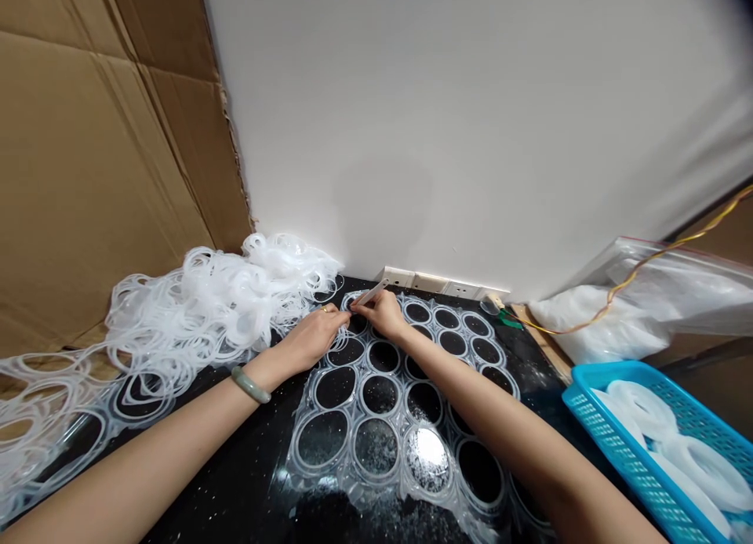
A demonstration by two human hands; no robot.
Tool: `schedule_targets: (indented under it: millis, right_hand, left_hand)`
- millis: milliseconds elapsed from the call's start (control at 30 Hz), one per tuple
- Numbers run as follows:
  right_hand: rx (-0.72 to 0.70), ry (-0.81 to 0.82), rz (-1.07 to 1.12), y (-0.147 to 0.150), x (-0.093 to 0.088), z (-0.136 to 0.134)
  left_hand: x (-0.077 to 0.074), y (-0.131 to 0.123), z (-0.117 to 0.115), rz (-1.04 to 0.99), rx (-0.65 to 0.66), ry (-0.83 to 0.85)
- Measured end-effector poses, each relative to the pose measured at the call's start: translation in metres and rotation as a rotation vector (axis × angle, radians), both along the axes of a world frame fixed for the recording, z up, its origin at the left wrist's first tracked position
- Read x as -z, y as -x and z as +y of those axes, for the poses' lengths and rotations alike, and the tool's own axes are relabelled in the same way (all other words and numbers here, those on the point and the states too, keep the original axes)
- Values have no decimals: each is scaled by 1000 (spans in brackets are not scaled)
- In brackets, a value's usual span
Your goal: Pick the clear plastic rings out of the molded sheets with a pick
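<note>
A translucent rubbery sheet (403, 381) with rows of round holes lies on the black tabletop. At its far left corner my two hands meet, fingertips nearly touching. My right hand (385, 317) is closed around a slim white-handled tool (375, 291), its tip hidden by my fingers. My left hand (318, 339), wearing a ring, pinches thin translucent rings (341, 339) that hang beneath its fingers. Exactly how those rings join the sheet cannot be made out. A green bangle (251, 385) circles my left wrist.
Loose translucent rings (217, 301) form a large tangled heap on the left, beside cardboard (100, 168). Sockets (462, 290) line the wall's base. At right stand a blue basket (641, 458) with thick white rings (706, 469), a plastic bag (605, 320) and a yellow cable (632, 273).
</note>
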State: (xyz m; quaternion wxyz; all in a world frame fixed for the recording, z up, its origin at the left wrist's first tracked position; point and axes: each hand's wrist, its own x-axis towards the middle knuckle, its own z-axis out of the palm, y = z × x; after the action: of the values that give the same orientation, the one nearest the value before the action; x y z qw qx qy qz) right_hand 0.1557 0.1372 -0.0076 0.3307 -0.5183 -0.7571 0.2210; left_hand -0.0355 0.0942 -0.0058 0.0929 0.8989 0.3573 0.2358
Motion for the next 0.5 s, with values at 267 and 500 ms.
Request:
schedule_targets:
  millis: [267, 500]
  right_hand:
    - [-18, -281, -581, -4, -20, 7]
    - [482, -415, -141, -58, -83, 55]
  left_hand:
    - [-2, 1, -1, 6, 1, 16]
    - [3, 6, 4, -79, 49, 1]
